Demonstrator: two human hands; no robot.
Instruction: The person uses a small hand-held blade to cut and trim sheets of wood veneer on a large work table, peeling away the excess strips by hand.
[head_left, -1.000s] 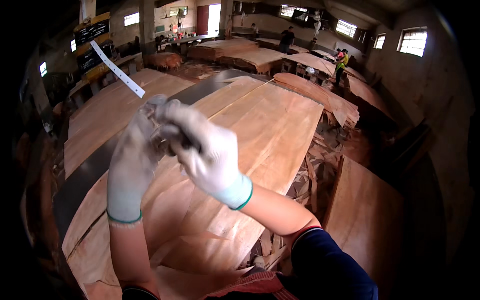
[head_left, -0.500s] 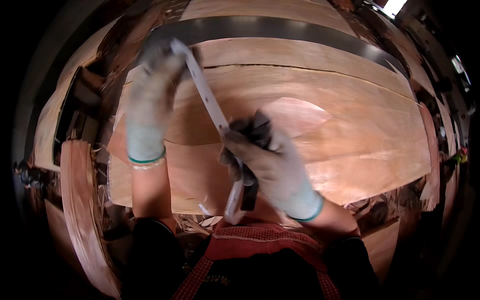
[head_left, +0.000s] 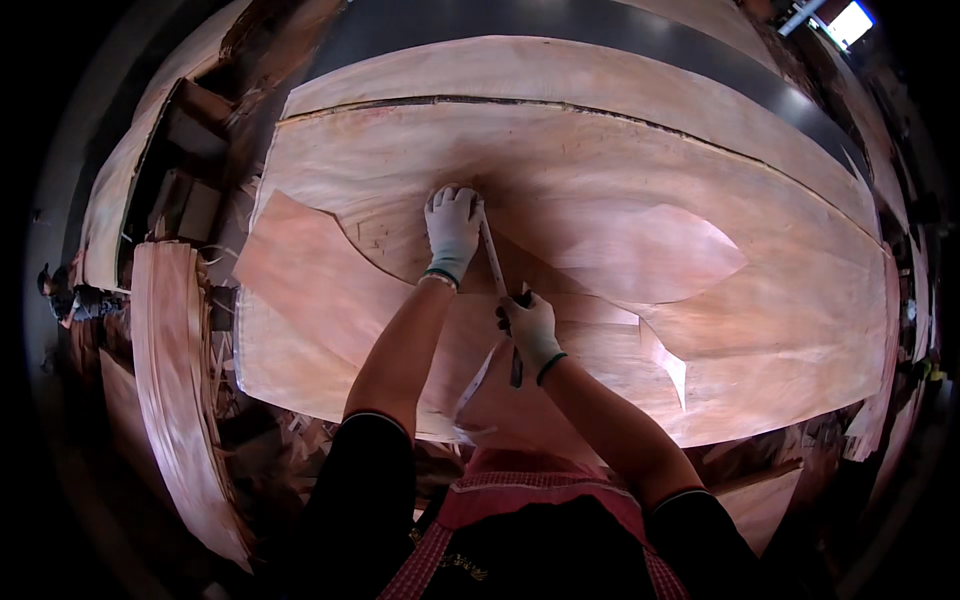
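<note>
A large thin sheet of wood veneer (head_left: 780, 340) lies in front of me, with loose pink-toned pieces such as a pointed veneer patch (head_left: 660, 250) on it. My left hand (head_left: 453, 228), in a pale knitted glove, is closed at the far end of a white perforated tape strip (head_left: 491, 250), low over the veneer. Nearer to me, my gloved right hand (head_left: 530, 328) grips the strip along with a dark-handled tool (head_left: 516, 370), whose kind I cannot make out. The tape's loose tail hangs from the right hand toward my apron.
Beyond the sheet runs a dark smooth band (head_left: 560, 22). A stack of veneer strips (head_left: 165, 350) stands at the left, and scraps lie below the sheet's front edge. Another person (head_left: 72, 298) is far off at the left.
Both hands have lowered and reached away from me over the veneer. The left has come right from the upper left, and more of the veneer shows.
</note>
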